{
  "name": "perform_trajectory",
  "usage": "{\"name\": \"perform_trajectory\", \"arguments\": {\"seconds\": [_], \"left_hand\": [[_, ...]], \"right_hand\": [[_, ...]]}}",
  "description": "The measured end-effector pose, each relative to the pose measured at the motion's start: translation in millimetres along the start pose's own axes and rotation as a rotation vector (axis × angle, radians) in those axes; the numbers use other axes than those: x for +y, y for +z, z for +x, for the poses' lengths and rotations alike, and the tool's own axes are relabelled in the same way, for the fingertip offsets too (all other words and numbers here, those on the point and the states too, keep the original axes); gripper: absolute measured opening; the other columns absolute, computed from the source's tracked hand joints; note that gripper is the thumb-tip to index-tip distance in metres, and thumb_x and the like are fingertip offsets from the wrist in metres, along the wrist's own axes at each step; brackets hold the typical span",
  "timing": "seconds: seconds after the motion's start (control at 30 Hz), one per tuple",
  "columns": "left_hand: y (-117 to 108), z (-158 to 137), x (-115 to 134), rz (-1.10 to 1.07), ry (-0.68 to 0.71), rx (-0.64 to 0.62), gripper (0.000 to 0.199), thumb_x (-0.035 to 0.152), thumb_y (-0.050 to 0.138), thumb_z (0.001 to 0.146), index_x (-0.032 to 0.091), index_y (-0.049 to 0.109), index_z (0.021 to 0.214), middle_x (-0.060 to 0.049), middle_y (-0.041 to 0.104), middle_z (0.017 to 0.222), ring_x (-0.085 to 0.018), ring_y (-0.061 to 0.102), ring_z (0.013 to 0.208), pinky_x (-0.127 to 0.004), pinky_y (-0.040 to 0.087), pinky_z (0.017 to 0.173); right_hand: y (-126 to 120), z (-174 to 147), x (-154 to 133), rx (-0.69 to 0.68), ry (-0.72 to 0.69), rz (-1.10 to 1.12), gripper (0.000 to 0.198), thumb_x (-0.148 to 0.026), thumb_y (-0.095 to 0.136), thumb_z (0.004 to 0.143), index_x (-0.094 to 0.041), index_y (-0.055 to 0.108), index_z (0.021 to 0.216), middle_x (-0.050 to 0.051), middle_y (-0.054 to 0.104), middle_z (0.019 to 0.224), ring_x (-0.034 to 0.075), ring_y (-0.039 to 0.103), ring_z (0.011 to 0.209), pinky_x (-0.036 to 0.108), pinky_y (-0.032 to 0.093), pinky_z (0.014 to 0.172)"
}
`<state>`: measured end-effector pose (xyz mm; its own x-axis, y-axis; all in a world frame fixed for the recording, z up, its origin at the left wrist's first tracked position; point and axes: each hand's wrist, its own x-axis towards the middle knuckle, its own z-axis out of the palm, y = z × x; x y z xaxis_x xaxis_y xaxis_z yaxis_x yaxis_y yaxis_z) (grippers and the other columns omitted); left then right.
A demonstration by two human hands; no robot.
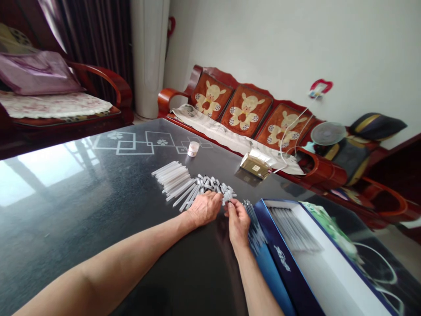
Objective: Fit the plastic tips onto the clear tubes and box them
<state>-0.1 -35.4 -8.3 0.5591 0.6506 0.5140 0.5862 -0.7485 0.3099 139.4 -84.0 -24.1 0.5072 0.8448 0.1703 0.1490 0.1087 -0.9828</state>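
My left hand (204, 209) has its fingers curled together beside a pile of small white and dark pen caps (210, 181). Close by on its right, my right hand (238, 217) pinches with thumb and forefinger. What either hand holds is hidden or too small to make out. A row of pale, translucent pen barrels (173, 177) lies to the left of the caps, several of them fanned out near my left wrist. Right of my right hand is a bundle of thin pen refills (255, 228), beside a long blue box (279, 252).
More thin, grey sticks (294, 228) lie inside the box. A green and white plastic package (329, 228) rests behind it. On the dark glossy table (131, 184) stand a small white roll (193, 149) and a gold tissue box (255, 164). A wooden sofa (226, 103) is beyond.
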Motion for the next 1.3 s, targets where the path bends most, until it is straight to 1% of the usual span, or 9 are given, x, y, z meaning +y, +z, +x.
{"name": "perform_trajectory", "arguments": {"seconds": [0.1,0.2,0.3,0.53,0.7,0.83,1.0,1.17,1.3], "left_hand": [[-1,-1,4,0.023,0.009,-0.021,0.023,0.026,0.038,0.096,0.017,0.059,0.099,-0.005,0.062,0.084,-0.018,0.057,0.080,-0.029,0.046,0.073],[-3,-1,7,0.064,-0.012,-0.028,0.026,0.031,0.037,0.097,0.021,0.061,0.103,-0.004,0.061,0.083,-0.018,0.056,0.078,-0.028,0.045,0.069],[-5,0,8,0.085,-0.037,-0.021,0.027,0.032,0.038,0.097,0.024,0.061,0.107,-0.004,0.060,0.083,-0.018,0.055,0.077,-0.028,0.044,0.068],[1,0,6,0.045,-0.002,0.012,0.025,0.022,0.037,0.095,0.017,0.060,0.104,-0.005,0.061,0.084,-0.018,0.054,0.080,-0.030,0.045,0.076],[1,0,6,0.056,0.004,0.022,0.026,0.023,0.036,0.096,0.017,0.061,0.096,-0.005,0.059,0.082,-0.018,0.052,0.077,-0.030,0.045,0.075],[-1,1,6,0.083,-0.005,-0.006,0.026,0.024,0.037,0.096,0.018,0.063,0.096,-0.006,0.059,0.083,-0.018,0.051,0.077,-0.031,0.043,0.076],[-1,1,6,0.082,-0.008,-0.028,0.027,0.024,0.037,0.096,0.019,0.063,0.100,-0.006,0.058,0.083,-0.018,0.051,0.079,-0.032,0.042,0.078],[-5,2,7,0.138,0.001,-0.017,0.027,0.027,0.038,0.096,0.022,0.065,0.100,-0.005,0.057,0.080,-0.020,0.049,0.078,-0.035,0.039,0.077],[-7,2,8,0.157,-0.016,-0.006,0.027,0.027,0.039,0.095,0.024,0.066,0.099,-0.005,0.056,0.079,-0.021,0.049,0.078,-0.036,0.037,0.076]], "right_hand": [[-3,4,6,-0.003,0.036,0.105,0.040,-0.044,0.067,0.073,-0.016,0.064,0.102,0.008,0.070,0.090,0.021,0.066,0.080,0.030,0.050,0.064],[-4,6,9,-0.030,0.049,0.162,0.037,-0.042,0.068,0.074,-0.015,0.065,0.100,0.006,0.069,0.089,0.020,0.064,0.079,0.029,0.049,0.064],[-4,6,7,-0.047,0.059,0.194,0.035,-0.040,0.068,0.075,-0.015,0.065,0.099,0.005,0.068,0.086,0.019,0.063,0.079,0.028,0.048,0.064],[-2,5,4,-0.038,0.069,0.231,0.038,-0.040,0.069,0.074,-0.015,0.063,0.101,0.005,0.067,0.085,0.018,0.062,0.077,0.028,0.049,0.065],[-2,5,3,-0.045,0.075,0.248,0.035,-0.039,0.069,0.074,-0.015,0.063,0.099,0.004,0.067,0.084,0.017,0.062,0.076,0.028,0.049,0.066],[-1,4,2,-0.046,0.075,0.236,0.034,-0.039,0.070,0.073,-0.016,0.064,0.097,0.003,0.067,0.084,0.016,0.062,0.076,0.027,0.049,0.065],[0,4,1,-0.046,0.054,0.181,0.035,-0.041,0.070,0.072,-0.015,0.065,0.095,0.005,0.067,0.083,0.018,0.063,0.075,0.030,0.050,0.065],[1,2,-2,-0.055,0.043,0.131,0.034,-0.040,0.068,0.073,-0.015,0.066,0.096,0.004,0.068,0.083,0.017,0.062,0.074,0.028,0.050,0.066],[2,3,-3,-0.045,0.036,0.098,0.037,-0.043,0.069,0.072,-0.016,0.067,0.095,0.006,0.070,0.086,0.019,0.064,0.075,0.030,0.052,0.065]]}}
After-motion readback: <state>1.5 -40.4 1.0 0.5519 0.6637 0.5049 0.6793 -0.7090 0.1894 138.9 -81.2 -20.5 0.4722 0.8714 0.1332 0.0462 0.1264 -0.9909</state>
